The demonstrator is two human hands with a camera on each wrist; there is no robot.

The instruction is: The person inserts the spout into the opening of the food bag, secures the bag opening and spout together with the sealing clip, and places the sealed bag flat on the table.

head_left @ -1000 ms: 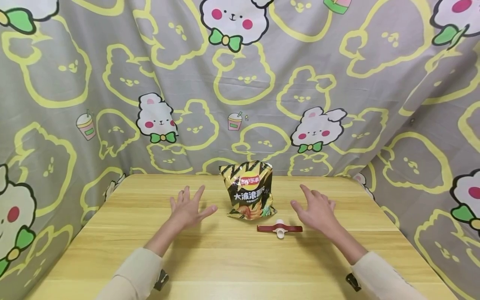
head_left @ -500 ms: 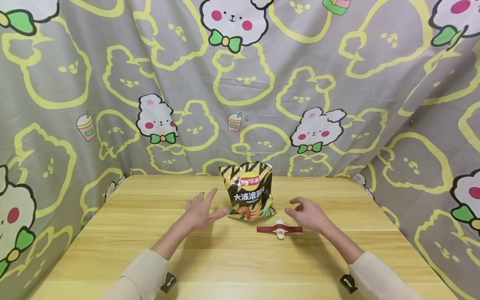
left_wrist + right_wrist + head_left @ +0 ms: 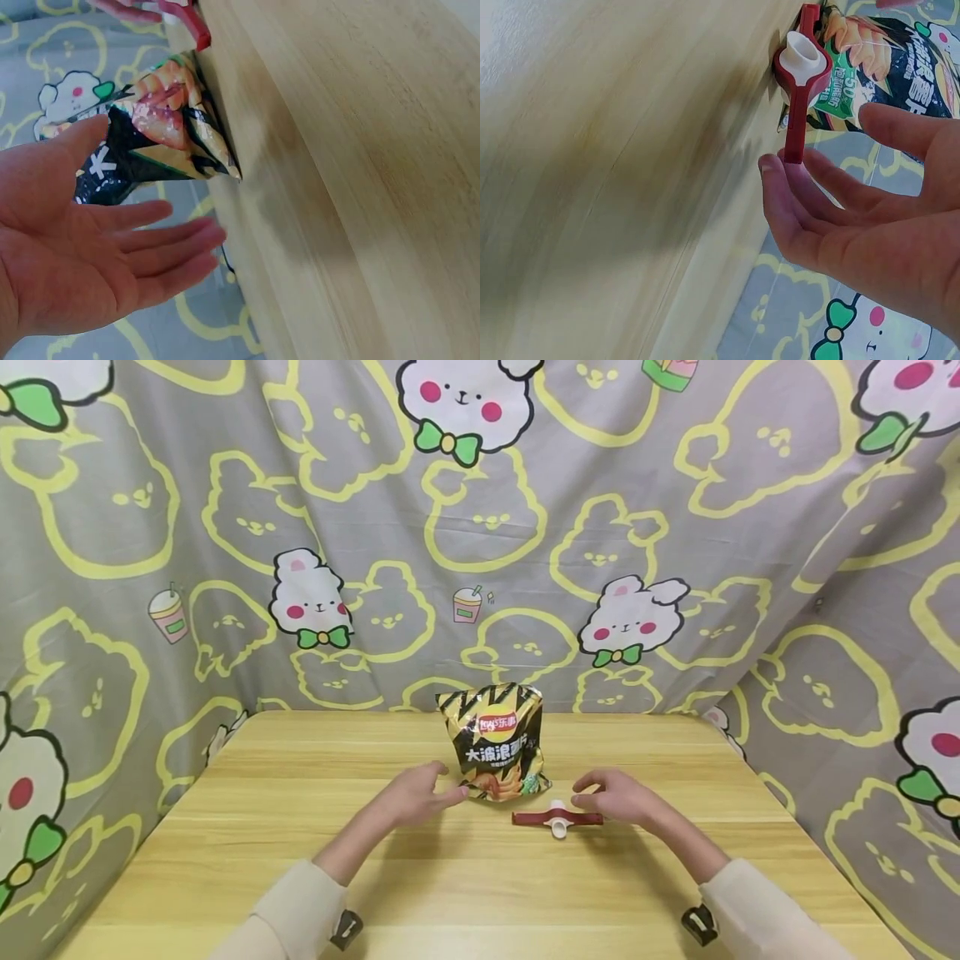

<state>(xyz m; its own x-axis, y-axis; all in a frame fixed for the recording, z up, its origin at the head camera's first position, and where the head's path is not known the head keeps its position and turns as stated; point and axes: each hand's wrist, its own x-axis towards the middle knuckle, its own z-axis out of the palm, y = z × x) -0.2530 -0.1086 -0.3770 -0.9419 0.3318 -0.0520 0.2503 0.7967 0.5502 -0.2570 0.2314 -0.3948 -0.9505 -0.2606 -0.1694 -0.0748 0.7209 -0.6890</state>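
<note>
A pale yellowish-brown wood-grain table (image 3: 465, 893) with rounded far corners carried the things. On the middle of its far half stood a glossy black-and-yellow striped chip bag (image 3: 493, 739), upright, its printed front with a red logo and white lettering turned toward the person. Just in front of the bag's lower right corner lay a dark-red bar-shaped clip (image 3: 536, 819), stretched sideways, with a white round spout (image 3: 558, 831) at its centre.

Person here's got plain cream sleeves (image 3: 294, 906) on, cuffs (image 3: 327, 878) stopping partway up the forearms (image 3: 356, 849), bare below that, and a stubby little black gadget (image 3: 347, 930) poking out by each cuff.
</note>
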